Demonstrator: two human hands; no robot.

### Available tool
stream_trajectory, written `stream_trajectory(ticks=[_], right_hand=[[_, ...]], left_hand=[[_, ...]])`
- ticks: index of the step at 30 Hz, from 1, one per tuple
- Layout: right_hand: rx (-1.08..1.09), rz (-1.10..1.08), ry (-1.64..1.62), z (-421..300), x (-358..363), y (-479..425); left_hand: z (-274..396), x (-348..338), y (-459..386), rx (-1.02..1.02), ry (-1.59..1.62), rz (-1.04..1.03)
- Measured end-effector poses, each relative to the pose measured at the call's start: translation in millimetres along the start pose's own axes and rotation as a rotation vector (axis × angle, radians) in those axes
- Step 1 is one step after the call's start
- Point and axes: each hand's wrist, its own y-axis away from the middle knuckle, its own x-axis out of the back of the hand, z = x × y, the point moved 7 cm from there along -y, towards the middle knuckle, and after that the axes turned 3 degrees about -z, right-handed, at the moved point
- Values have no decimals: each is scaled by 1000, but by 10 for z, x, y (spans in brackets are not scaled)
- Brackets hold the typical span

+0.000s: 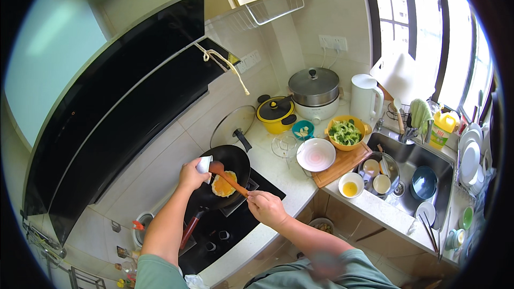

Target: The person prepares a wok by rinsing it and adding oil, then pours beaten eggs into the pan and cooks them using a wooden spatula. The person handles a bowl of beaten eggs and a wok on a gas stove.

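Note:
My left hand [192, 175] grips a small white cup [204, 163], tilted above the black frying pan [231, 153]. In my right hand [266, 208] is the handle of a wooden spatula [235, 185], whose broad end is raised beside the cup's mouth. Below them a fried egg [222, 188], yellow in the middle with a pale edge, lies in the pan. The pan rests on the black gas hob [245, 224], its red-brown handle [189, 230] pointing towards me. What the cup contains cannot be seen.
A glass lid [233, 124] leans on the wall behind the pan. To the right stand a white bowl [316, 155], a yellow bowl of greens [344, 132], a cutting board [341, 162] and a bowl with yellow liquid [351, 185]. Dishes fill part of the sink [433, 160]. A range hood [120, 100] hangs left.

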Motion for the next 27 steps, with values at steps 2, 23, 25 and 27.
stream_trajectory(ticks=[2, 23, 25, 27], right_hand=[[-45, -3, -8, 48, -27, 16], [-2, -87, 55, 150, 119, -82], [41, -84, 59, 123, 161, -103], [69, -101, 69, 108, 182, -113]], left_hand=[[20, 12, 6, -2, -38, -5], [257, -110, -200, -142, -107, -15], [291, -127, -215, -143, -112, -22], [331, -132, -227, -150, -125, -18]])
